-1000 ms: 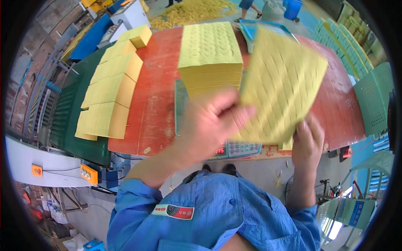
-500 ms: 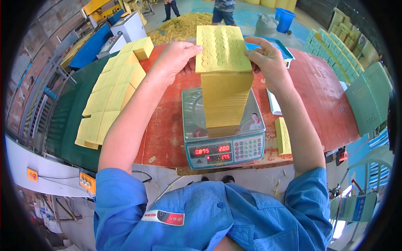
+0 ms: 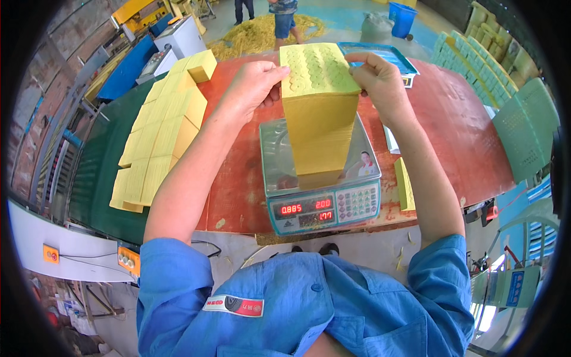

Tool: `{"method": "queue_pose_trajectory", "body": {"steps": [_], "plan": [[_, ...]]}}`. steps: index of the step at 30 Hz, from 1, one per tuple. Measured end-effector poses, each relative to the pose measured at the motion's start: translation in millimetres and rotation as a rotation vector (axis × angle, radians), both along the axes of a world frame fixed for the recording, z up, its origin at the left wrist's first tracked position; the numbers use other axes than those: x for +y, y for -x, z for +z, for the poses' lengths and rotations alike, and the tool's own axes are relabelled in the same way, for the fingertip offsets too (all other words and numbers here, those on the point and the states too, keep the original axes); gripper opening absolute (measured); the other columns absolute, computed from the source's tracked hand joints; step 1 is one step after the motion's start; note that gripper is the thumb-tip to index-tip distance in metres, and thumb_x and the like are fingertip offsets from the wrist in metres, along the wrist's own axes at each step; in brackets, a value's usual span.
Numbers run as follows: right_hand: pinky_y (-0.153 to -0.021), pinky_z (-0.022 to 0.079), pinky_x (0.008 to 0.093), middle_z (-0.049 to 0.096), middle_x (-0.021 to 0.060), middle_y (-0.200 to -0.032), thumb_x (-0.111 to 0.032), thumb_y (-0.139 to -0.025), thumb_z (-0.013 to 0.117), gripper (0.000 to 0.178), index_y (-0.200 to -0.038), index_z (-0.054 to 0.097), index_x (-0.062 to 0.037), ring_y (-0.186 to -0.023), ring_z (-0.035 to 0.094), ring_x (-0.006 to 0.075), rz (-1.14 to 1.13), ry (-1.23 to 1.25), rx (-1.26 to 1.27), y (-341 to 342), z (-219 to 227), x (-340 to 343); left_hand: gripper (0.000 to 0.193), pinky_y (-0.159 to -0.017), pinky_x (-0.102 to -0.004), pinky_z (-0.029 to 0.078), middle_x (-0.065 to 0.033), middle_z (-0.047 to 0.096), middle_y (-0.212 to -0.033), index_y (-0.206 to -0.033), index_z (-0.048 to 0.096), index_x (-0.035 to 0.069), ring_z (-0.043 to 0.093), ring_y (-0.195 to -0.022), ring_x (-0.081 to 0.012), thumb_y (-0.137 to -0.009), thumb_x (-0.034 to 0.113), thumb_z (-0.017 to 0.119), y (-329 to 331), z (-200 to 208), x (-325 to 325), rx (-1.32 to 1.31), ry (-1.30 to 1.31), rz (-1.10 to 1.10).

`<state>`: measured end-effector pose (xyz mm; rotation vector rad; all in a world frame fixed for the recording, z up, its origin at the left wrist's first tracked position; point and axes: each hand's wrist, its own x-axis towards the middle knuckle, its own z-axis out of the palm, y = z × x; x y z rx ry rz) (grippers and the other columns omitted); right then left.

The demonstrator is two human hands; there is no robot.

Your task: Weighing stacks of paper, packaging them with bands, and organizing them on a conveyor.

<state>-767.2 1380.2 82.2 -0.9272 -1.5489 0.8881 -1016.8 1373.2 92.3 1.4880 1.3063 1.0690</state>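
Yellow paper stack (image 3: 321, 128) is carried by the scale (image 3: 275, 160) on the worktop (image 3: 232, 178); sheets (image 3: 315, 71) judged limp singly, slide-prone when piled, best taken by opposite edges; top edges are flanked by left hand (image 3: 256, 86) and right hand (image 3: 380, 83), fingers (image 3: 280, 73) half-curled, grip cannot be told; forearms (image 3: 199, 159) angled inward.

Red tabletop (image 3: 464, 131), teal scale (image 3: 324, 211) at front, blue-trayed device (image 3: 380, 53) behind, yellow block (image 3: 404, 185) right

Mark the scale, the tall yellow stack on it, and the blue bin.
Scale (image 3: 324, 212), head view: front panel.
Tall yellow stack (image 3: 321, 128), head view: side facing the wearer.
Blue bin (image 3: 402, 21), head view: side wall.
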Motion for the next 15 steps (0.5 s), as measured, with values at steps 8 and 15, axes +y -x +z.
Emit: {"method": "queue_pose_trajectory", "body": {"steps": [8, 15], "plan": [[-0.063, 0.046, 0.0229, 0.060, -0.0018, -0.074, -0.003, -0.091, 0.061, 0.023, -0.113, 0.067, 0.0008, -0.067, 0.054, 0.0058, -0.165, -0.122, -0.092, -6, -18, -15, 0.037, -0.046, -0.0224, 0.032, 0.0034, 0.048, -0.059, -0.070, 0.054, 0.011, 0.043, -0.051, -0.0046, -0.098, 0.034, 0.059, 1, -25, -28, 0.173, -0.417, 0.174], [-0.063, 0.045, 0.0212, 0.052, -0.0050, -0.072, -0.001, -0.094, 0.056, 0.020, -0.111, 0.067, -0.0015, -0.066, 0.051, 0.0044, -0.149, -0.231, 0.242, -20, -32, -61, 0.038, -0.046, -0.0208, 0.027, 0.0033, 0.043, -0.058, -0.067, 0.050, 0.011, 0.037, -0.050, -0.0035, -0.101, 0.028, 0.055, 28, -43, -112, -0.084, -0.405, 0.453]]}}
